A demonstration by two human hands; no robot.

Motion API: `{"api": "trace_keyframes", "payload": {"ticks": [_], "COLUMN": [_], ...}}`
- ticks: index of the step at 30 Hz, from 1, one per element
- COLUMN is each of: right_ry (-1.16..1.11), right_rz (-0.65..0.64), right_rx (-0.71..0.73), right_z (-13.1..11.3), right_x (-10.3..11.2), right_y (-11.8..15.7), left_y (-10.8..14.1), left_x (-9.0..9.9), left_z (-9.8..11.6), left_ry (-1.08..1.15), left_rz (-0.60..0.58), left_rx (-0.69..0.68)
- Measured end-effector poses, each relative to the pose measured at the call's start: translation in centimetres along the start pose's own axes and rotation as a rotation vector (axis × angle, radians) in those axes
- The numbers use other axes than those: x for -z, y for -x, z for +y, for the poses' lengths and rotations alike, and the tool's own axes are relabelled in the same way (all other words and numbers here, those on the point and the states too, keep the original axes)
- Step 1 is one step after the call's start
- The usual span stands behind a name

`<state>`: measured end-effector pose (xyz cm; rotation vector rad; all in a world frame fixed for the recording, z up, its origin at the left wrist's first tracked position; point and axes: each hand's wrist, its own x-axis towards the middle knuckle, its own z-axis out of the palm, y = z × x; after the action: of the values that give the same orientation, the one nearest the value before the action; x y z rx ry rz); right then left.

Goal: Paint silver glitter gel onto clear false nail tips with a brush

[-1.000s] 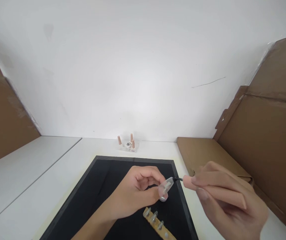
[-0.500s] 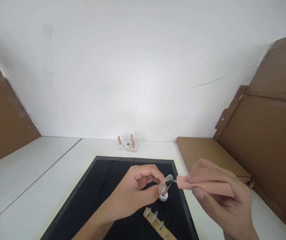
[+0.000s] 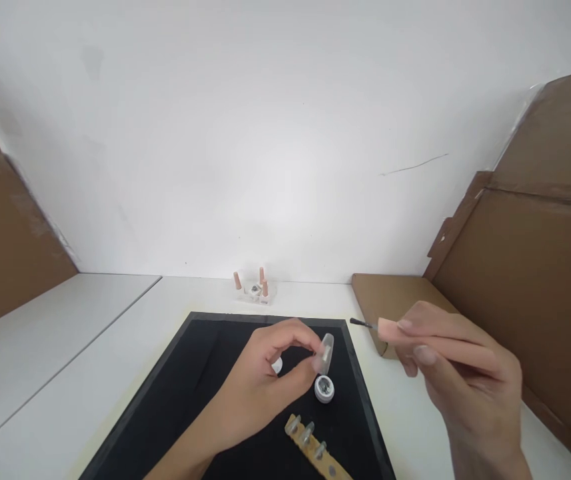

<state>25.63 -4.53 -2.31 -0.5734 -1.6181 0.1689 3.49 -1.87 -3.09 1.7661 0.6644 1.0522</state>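
Between thumb and fingertips, my left hand [image 3: 278, 380] pinches a translucent nail tip [image 3: 328, 353] above the black mat. My right hand [image 3: 460, 367] grips a nail polish brush [image 3: 435, 343] by its long pink cap handle, the dark bristles pointing left and apart from the nail tip. Just below the nail tip stands a small white jar [image 3: 324, 389], uncovered, with dark, shiny contents. A white round piece [image 3: 277, 365] shows partly behind my left fingers. Nearer me lies a yellowish stick [image 3: 318, 453] bearing several clear nail tips.
The black mat [image 3: 215, 387] lies on a white table. Against the back wall stands a clear holder [image 3: 252, 297] with pink-capped bottles [image 3: 264, 289]. A flat cardboard box [image 3: 390, 293] lies behind my right hand, and cardboard panels [image 3: 540, 253] rise at both sides.
My right hand has drawn the brush up and to the right, off the nail tip. My left hand has turned the nail tip more upright, and the jar now shows more fully.
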Motion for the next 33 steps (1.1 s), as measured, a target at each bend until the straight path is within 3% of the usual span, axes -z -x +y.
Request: {"api": "trace_keyframes", "payload": {"ticks": [3, 10, 33], "right_ry": [-0.031, -0.216, -0.126], "right_rz": [-0.029, -0.227, -0.239], "right_rx": [-0.059, -0.089, -0.173], "right_z": [-0.1, -1.1, -1.1], "right_x": [0.0, -1.2, -1.6], "right_y": [0.0, -1.3, -0.9], "left_y": [-0.1, -0.3, 0.1], "left_x": [-0.1, -0.2, 0.0], "left_z": [-0.1, 0.4, 1.0], "left_ry": [-0.055, -0.088, -0.049], "left_rz": [0.062, 0.123, 0.117], "left_rx": [-0.027, -0.129, -0.144]}}
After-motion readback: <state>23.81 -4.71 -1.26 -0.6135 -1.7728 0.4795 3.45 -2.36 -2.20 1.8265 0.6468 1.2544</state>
